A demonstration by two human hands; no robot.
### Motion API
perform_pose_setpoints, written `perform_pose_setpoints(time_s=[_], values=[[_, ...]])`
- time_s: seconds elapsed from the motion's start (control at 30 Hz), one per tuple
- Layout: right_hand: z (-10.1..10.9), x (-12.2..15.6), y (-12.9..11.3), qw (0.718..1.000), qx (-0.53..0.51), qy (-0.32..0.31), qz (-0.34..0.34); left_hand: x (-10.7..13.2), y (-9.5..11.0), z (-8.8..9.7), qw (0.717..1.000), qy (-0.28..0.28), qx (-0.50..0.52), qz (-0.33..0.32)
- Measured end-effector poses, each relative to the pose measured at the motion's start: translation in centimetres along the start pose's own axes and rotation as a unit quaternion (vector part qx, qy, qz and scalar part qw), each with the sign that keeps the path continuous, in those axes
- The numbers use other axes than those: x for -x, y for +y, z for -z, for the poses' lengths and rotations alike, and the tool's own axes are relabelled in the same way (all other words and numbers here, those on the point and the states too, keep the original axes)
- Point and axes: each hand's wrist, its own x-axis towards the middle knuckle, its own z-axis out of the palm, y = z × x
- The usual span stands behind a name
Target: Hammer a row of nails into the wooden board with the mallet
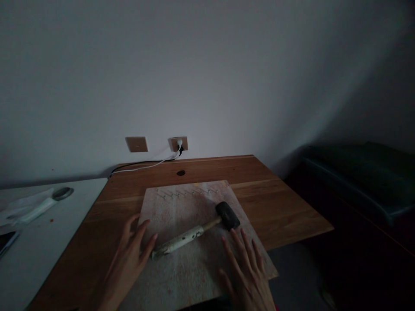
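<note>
A rubber mallet (184, 238) lies slantwise on a pale, worn wooden board (181, 280), its black head to the upper right and its whitish wrapped handle to the lower left. Along the board's far edge several nails (185, 194) stand in a row. My left hand (131, 255) is at the board's left edge, fingers apart, close to the handle's end but not gripping it. Spread over the board's right side, my right hand (244, 268) has its fingertips just below the mallet head. Neither hand holds anything.
The board rests on a brown wooden table (272, 207) against a wall. White and black cables (149, 166) run to a wall socket (183, 144). A white surface (58, 246) at left bears a tape roll (62, 193) and a phone-like object (9, 242). Dark bedding (363, 172) lies at right.
</note>
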Motion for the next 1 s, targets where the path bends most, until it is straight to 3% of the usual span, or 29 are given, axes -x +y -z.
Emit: perform_pose_setpoints(time_s=[0.13, 0.27, 0.4, 0.5, 0.63, 0.73, 0.8, 0.87, 1.0], values=[[0.4, -0.2, 3.6, 0.999, -0.029, -0.006, -0.030, -0.7, 2.4, -1.3, 0.998, -0.011, 0.051, -0.023], [0.9, 0.2, 10.6, 0.987, -0.100, 0.015, -0.125, -1.9, 6.5, -4.8, 0.989, -0.068, 0.124, -0.051], [1.1, 0.5, 18.8, 0.965, -0.128, 0.044, -0.226, -4.7, 11.7, -7.9, 0.963, -0.155, 0.212, -0.065], [1.2, 0.1, 24.2, 0.960, -0.115, 0.050, -0.251, -7.0, 15.7, -9.6, 0.940, -0.198, 0.271, -0.064], [1.8, -0.9, 28.6, 0.951, -0.091, 0.096, -0.281, -9.3, 18.5, -11.2, 0.922, -0.200, 0.326, -0.050], [2.4, -1.2, 28.4, 0.937, -0.064, 0.156, -0.306, -10.2, 17.2, -11.7, 0.908, -0.180, 0.377, -0.014], [2.4, -1.0, 26.6, 0.925, -0.048, 0.200, -0.321, -10.5, 15.0, -11.5, 0.877, -0.172, 0.445, 0.052], [2.2, -0.7, 23.7, 0.915, -0.041, 0.234, -0.326, -10.7, 12.6, -11.0, 0.810, -0.171, 0.541, 0.150], [1.5, -0.1, 17.3, 0.925, -0.062, 0.237, -0.291, -10.9, 9.3, -9.8, 0.621, -0.186, 0.698, 0.303]])
